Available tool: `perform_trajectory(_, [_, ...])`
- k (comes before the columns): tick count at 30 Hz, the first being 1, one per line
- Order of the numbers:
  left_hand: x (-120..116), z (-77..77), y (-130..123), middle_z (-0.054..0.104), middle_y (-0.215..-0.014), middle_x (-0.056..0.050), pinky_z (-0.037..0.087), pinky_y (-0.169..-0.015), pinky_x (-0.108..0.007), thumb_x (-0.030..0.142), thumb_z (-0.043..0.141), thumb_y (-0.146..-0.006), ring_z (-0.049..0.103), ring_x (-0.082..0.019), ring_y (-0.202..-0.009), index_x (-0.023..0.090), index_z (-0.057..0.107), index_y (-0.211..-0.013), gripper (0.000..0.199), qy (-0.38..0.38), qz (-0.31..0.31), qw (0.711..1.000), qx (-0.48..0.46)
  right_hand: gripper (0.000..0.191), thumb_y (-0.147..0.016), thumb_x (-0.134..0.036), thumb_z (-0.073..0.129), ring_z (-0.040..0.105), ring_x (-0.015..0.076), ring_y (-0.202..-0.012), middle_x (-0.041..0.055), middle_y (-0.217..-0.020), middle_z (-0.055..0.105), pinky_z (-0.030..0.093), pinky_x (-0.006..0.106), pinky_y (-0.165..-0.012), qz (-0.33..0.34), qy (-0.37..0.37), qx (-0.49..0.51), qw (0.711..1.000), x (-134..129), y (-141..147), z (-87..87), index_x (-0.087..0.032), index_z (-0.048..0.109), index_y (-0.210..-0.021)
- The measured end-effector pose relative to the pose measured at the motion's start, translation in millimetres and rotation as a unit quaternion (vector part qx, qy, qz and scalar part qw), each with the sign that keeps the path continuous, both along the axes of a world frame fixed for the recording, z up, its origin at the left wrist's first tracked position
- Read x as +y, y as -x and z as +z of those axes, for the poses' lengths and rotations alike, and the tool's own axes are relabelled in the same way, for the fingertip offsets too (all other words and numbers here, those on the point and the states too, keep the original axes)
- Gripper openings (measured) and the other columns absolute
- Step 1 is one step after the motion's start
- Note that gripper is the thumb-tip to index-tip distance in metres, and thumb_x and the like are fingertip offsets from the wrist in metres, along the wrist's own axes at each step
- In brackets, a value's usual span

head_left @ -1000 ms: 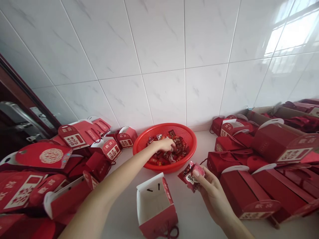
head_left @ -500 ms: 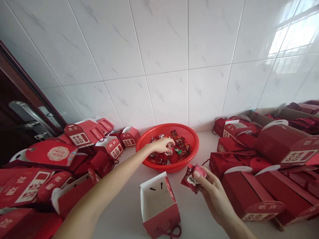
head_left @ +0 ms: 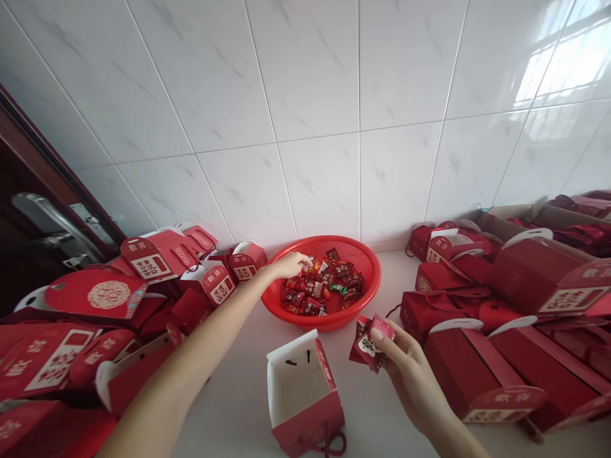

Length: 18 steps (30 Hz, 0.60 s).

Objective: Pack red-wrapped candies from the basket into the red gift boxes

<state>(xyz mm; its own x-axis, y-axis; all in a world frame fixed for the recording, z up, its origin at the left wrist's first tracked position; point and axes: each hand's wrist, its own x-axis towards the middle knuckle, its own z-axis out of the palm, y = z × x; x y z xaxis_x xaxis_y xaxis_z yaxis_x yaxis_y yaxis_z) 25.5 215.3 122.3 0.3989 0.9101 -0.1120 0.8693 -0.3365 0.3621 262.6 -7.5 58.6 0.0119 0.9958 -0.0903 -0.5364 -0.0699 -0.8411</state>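
A red plastic basket [head_left: 372, 289] holds many small wrapped candies [head_left: 317, 289], mostly red and dark brown, with one green piece among them. My left hand [head_left: 292, 264] reaches over the basket's left side, its fingers pinched together at the candies near the back left; what lies between the fingertips is too small to make out. In front of the basket, to the right, my right hand [head_left: 413, 362] is closed on wrapped candies [head_left: 370, 343], dark red and pink with white lettering. Between my arms stands a red gift box [head_left: 310, 420], open at the top, with its white inside showing.
Red gift boxes [head_left: 219, 283] with gold and white printing are piled on the left, and more red boxes [head_left: 506, 362] crowd the right. A carton [head_left: 496, 226] with red items stands at the back right. Behind is a tiled wall [head_left: 319, 184]; a door handle [head_left: 48, 219] is at the left.
My left hand has moved left and back inside the basket, uncovering candies in the middle. My right hand keeps its candies, almost unmoved.
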Motion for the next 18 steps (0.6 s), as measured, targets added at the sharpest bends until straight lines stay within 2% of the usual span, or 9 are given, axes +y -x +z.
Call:
perform_trajectory(3, [2,-6.8,9,0.074,-0.119,-0.005,0.049,-0.093,-0.024,0.003,0.046,-0.076,0.067,-0.019,-0.108,0.020,0.075,-0.108,0.046,0.001,-0.002,0.999,0.038,0.044,-0.063,-0.052,0.087,0.045,0.0125,-0.066,0.0013,-0.074,0.056,0.038,0.026,-0.058,-0.001,0.006,-0.003,1.000,0,1,1.4,-0.016,0.066,-0.078])
perform_trajectory(6, [3,-13.4,13,0.073,-0.122,-0.005,0.048,-0.096,-0.024,0.003,0.047,-0.076,0.066,-0.019,-0.112,0.021,0.075,-0.108,0.046,0.006,-0.001,0.998,0.068,0.045,-0.064,-0.053,0.087,0.046,0.0135,-0.067,0.0024,-0.076,0.058,0.038,0.026,-0.058,0.003,0.002,-0.009,1.000,-1,1,2.4,-0.016,0.068,-0.080])
perform_trajectory(13, [1,-15.9,12,0.075,-0.119,-0.004,0.049,-0.092,-0.023,0.016,0.057,-0.079,0.068,-0.021,-0.107,0.024,0.078,-0.106,0.035,0.023,-0.012,0.995,0.100,0.042,-0.065,-0.053,0.086,0.046,0.0135,-0.066,0.0021,-0.073,0.057,0.038,0.025,-0.058,0.004,-0.006,-0.012,1.000,0,1,0.6,-0.017,0.068,-0.077])
perform_trajectory(18, [-2,-13.7,9,0.079,-0.099,0.000,0.050,-0.081,-0.022,0.022,0.068,-0.070,0.070,-0.021,-0.095,0.027,0.081,-0.088,0.022,0.052,-0.023,0.993,0.099,0.042,-0.066,-0.052,0.086,0.046,0.0132,-0.066,0.0017,-0.073,0.056,0.038,0.025,-0.058,0.006,-0.010,-0.014,1.000,-1,1,0.3,-0.016,0.067,-0.077])
